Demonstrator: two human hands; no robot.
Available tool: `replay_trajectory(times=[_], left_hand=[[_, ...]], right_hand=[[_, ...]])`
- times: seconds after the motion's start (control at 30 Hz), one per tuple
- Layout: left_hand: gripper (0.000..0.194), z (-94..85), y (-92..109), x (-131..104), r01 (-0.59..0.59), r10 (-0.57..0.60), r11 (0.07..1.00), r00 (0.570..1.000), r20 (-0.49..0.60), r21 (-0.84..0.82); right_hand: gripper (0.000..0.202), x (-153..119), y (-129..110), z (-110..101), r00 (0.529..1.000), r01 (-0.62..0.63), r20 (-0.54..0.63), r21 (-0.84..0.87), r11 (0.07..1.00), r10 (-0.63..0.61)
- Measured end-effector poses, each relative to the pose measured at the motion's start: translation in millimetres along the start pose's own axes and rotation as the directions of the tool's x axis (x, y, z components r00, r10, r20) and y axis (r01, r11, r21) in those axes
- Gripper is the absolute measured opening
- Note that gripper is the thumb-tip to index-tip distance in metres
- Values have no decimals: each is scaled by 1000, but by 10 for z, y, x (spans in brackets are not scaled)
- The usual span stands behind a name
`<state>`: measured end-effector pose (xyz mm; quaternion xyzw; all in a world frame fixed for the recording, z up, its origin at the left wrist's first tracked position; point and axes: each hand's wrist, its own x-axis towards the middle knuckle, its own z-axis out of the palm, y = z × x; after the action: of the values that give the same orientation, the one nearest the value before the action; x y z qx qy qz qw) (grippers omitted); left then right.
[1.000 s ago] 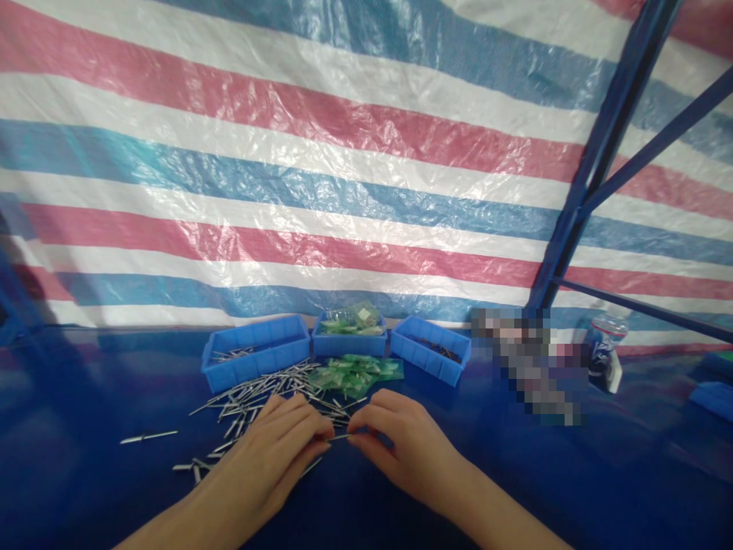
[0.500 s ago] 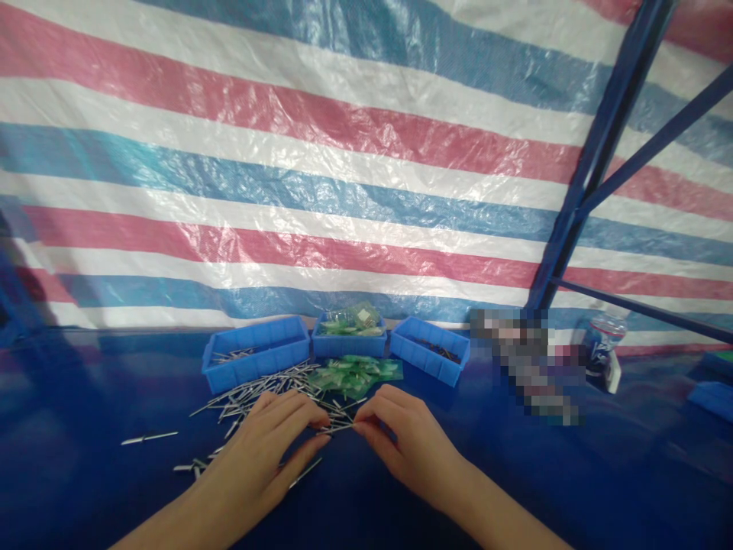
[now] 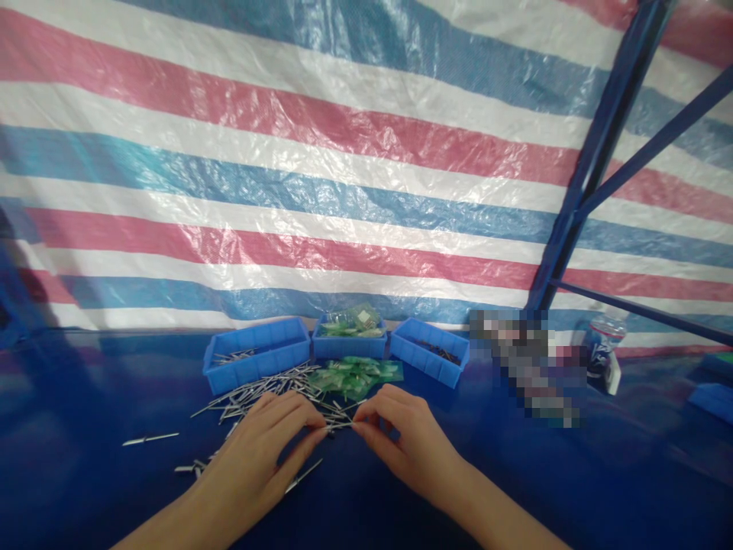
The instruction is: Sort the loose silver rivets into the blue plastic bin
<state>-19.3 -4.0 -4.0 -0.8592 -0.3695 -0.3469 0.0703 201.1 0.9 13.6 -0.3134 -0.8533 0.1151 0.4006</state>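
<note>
Between my two hands runs a thin metal rod. My left hand pinches its left end between thumb and fingers, and my right hand pinches the right end. Just beyond them spreads a heap of similar metal rods, partly hidden behind my left hand. Green plastic packets lie against the heap's right side. One loose rod rests on the table near my left thumb, and another lies apart at the left.
Three blue bins stand behind the heap: the left one holds a few rods, the middle one green packets, the right one small dark pieces. A plastic jar stands at the right on the blue table.
My left fingertips have shifted very slightly left along the rod. Otherwise both hands keep nearly the same place.
</note>
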Motion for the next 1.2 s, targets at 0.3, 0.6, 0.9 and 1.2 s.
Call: replay_trajectory(times=[0.3, 0.6, 0.9, 1.2], left_hand=[[22, 3, -30, -10, -15, 14, 999, 999, 42, 31], [25, -18, -63, -8, -50, 49, 999, 998, 50, 19], [29, -55, -48, -1, -59, 58, 998, 997, 43, 19], [32, -76, -22, 19, -49, 48, 999, 996, 79, 3]], right_hand=[[8, 1, 21, 16, 994, 64, -95, 27, 998, -61], [9, 8, 34, 14, 997, 54, -62, 21, 998, -52], [9, -1, 39, 18, 997, 50, -51, 21, 999, -49], [10, 6, 34, -1, 999, 25, -26, 29, 999, -25]])
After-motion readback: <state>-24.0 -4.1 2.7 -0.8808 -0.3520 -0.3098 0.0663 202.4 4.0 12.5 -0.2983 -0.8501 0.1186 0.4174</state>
